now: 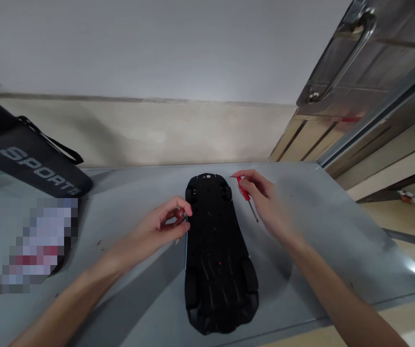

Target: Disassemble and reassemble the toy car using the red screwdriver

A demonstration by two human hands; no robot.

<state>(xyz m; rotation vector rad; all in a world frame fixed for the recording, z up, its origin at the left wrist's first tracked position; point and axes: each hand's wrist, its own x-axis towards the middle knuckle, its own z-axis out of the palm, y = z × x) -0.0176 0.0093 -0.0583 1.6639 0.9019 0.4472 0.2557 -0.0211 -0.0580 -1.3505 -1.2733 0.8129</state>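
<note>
My left hand (167, 219) is beside the left edge of a black plastic toy car (212, 231), its fingers curled and only a narrow gap between thumb and forefinger; I cannot tell whether they grip the edge or pinch anything small. The car lies upside down in front of me, between my hands, on a smooth grey-blue tabletop (131, 308), its length running away from me.

Its underside is nearly all black, with dull sheen along some wavy raised ridges towards the end closest to me. A tiny red dot (220, 263) sits among those ridges, and a small pale round mark (208, 176) shows at the far end. Black wheels stand out at the four corners, and slivers of light blue bodywork peek out along the sides. Finer details are lost in the dark.

My right hand (261, 193) is near the car's far right wheel, thumb and fingers closed around a small screwdriver with a bright red handle and thin metal shaft (243, 188). The shaft slants down towards me, its tip apart from the car.
</note>
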